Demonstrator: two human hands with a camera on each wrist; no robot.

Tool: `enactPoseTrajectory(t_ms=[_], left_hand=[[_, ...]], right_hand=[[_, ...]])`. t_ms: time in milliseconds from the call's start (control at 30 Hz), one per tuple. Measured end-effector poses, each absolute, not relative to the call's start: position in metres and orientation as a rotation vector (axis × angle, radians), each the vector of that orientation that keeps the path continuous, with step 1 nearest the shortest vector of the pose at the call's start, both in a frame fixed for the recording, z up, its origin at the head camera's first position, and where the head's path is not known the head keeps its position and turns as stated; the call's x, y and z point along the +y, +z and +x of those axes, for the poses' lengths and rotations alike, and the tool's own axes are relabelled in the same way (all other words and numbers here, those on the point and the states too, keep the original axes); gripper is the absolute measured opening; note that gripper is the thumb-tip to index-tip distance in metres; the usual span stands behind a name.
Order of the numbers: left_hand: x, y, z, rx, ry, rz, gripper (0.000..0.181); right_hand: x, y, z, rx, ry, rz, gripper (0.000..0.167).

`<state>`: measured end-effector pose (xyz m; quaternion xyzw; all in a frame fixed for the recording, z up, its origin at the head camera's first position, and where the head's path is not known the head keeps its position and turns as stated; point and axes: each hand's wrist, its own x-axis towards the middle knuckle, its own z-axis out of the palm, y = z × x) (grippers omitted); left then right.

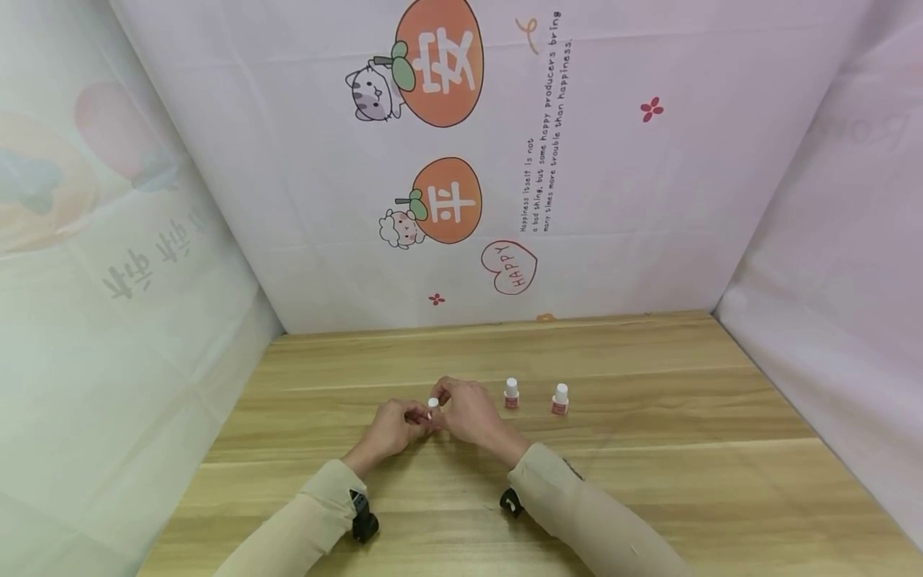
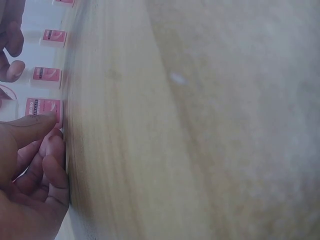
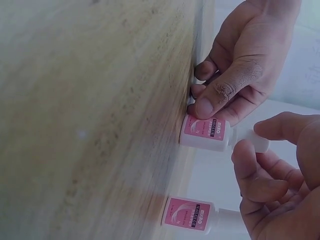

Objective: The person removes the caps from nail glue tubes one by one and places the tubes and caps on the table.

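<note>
Low at center frame, your left hand [image 1: 395, 426] pinches a glue bottle [image 3: 212, 131] upright on the bench [image 1: 433, 505] while your right hand [image 1: 469, 410] pinches its white cap [image 1: 433, 402], apparently a cap-handling step whose next move calls for a steady left grip.

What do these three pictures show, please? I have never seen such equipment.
No robot is here: you see a person's bare left hand and right hand. The wide picture comes from a camera on the head, looking forward and down; the close ones come from black wrist cameras, one per arm. On the light-brown wood-grain tabletop stand small white bottles with pink labels. The left hand pinches another such bottle near its base; the right hand's fingers hold its white cap.
</note>
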<state>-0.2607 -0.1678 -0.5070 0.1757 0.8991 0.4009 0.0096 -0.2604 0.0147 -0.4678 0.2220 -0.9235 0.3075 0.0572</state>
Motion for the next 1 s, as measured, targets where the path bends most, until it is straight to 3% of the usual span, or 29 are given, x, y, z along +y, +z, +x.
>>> enactPoseTrajectory(t_ms=[1000], left_hand=[[-0.1681,-0.5035,-0.2588,2.811,1.23,0.559,0.011]], right_hand=[[0.0148,-0.4662,-0.2603,-2.818,0.95,0.663,0.018]])
